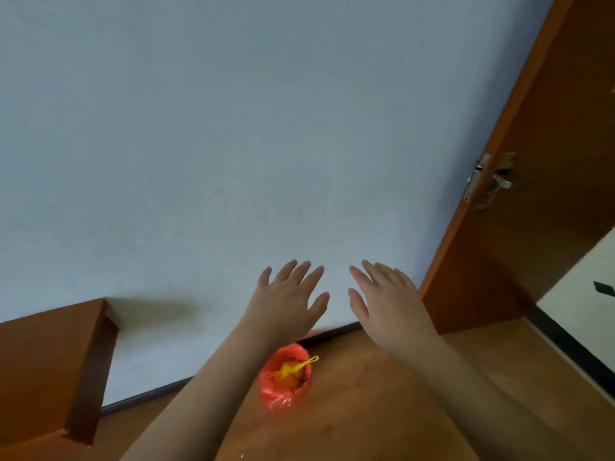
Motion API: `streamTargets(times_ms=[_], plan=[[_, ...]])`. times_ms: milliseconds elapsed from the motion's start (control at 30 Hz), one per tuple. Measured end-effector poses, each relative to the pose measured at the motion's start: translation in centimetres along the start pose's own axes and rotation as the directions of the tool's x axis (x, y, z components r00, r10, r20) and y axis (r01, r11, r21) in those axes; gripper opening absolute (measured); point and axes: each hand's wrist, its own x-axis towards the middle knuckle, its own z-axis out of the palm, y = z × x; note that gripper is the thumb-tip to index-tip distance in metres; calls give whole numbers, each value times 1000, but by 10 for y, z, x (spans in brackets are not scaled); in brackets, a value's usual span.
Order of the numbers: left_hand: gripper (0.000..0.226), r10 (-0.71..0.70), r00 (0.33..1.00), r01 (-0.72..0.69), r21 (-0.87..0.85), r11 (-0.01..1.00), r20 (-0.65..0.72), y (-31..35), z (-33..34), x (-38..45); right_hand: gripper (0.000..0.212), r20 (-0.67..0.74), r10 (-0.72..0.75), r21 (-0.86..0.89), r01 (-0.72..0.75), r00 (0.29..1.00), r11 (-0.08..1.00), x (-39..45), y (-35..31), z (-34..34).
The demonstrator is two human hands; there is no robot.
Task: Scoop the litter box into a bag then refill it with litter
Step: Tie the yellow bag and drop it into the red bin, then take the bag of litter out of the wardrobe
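An orange-red plastic bag (287, 377) sits open on the wooden floor near the wall, with a yellow scoop-like object (294, 369) inside it, its handle sticking out to the right. My left hand (288, 294) and my right hand (387, 296) are both raised in front of me, palms down, fingers straight and spread, holding nothing. They hover above the bag, side by side. No litter box or litter shows in this view.
A pale wall (233, 144) fills most of the view. A brown wooden door (539, 194) with a metal handle (499, 181) stands open at the right. A brown wooden piece of furniture (50, 361) stands at the lower left.
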Motion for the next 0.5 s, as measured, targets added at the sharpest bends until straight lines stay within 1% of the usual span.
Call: streamTargets(times_ms=[133,267,367,467,500], plan=[[61,113,994,-112,36,993,-9,50,-5,14,59,28,121,1,-121,992,993,-31,43,3],[63,232,973,-231,45,972,4,114,-7,32,71,43,243,4,-243,969,970,-69,99,-7],[68,319,947,-320,19,947,42,179,-5,43,70,1,346,-12,-345,938,938,-109,148,-13],[80,403,912,-403,-14,915,76,245,7,55,86,-29,444,-12,-445,895,896,-153,197,-14],[83,424,902,-424,-24,906,80,265,13,59,88,-27,480,4,-480,877,877,-168,212,-13]])
